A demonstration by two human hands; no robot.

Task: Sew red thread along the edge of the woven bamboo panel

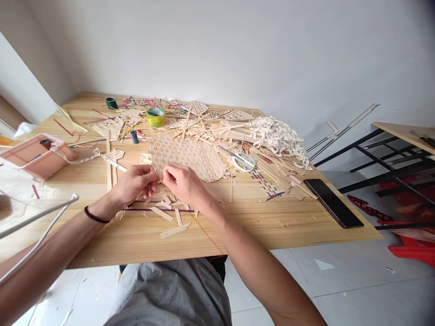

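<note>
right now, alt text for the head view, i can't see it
Left hand and right hand nearly meet at the near left edge of a woven mat; anything between them is too small to make out. Scissors, a roll of tape and loose strips sit around the mat on a wooden table, with a phone to the right.

- From head height on the near side of the wooden table point(288, 224), we look forward and down.
- Beyond the table we face a pale wall point(220, 50); the table's near edge lies close below us.
</note>
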